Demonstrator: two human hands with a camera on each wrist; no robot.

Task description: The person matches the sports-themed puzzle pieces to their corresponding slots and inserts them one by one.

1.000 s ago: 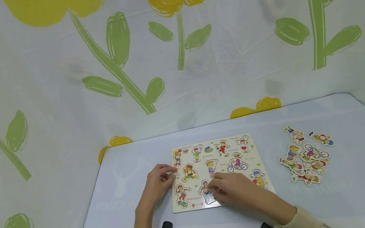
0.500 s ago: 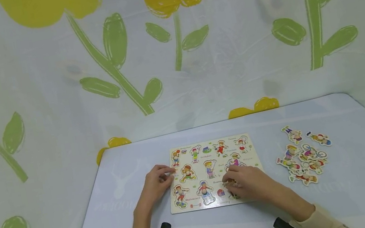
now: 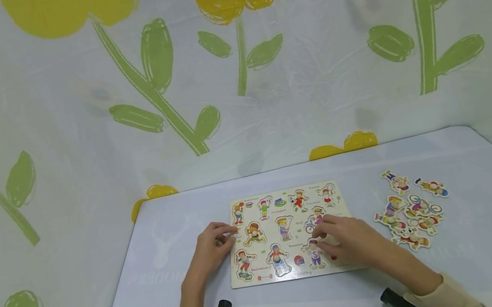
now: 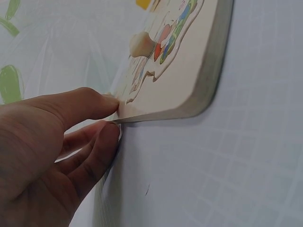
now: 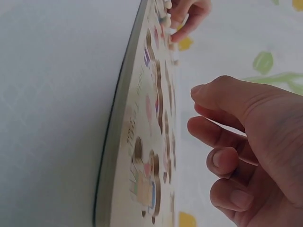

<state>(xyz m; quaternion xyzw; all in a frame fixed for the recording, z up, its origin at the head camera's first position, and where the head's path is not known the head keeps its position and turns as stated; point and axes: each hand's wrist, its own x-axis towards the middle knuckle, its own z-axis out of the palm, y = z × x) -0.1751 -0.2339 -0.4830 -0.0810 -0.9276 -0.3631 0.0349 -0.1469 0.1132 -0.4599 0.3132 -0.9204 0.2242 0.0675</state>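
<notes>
A wooden peg puzzle board (image 3: 263,252) printed with sports figures lies on the table. My left hand (image 3: 210,247) pinches its left edge; in the left wrist view the thumb (image 4: 102,105) lies at the rim and the fingers are beside and below it. Above the board's lower right part hovers my right hand (image 3: 352,239), fingers loosely bent and holding nothing. Several knobbed pieces sit in the board, among them a skateboarder piece (image 3: 244,265), a blue-capped figure piece (image 3: 277,259) and a runner piece (image 3: 253,233). The baseball recess (image 3: 315,255) shows a figure with an S.
Right of the board lies a loose pile of knobbed figure pieces (image 3: 408,221), some overlapping. Two others, a purple-trousered figure (image 3: 396,183) and a figure piece (image 3: 432,187), lie behind the pile. A flower-printed curtain (image 3: 242,132) stands behind the table (image 3: 178,215).
My right hand has let go of the blue-capped figure piece and moved right across the board, uncovering that piece and the baseball recess. The left hand stays at the board's edge.
</notes>
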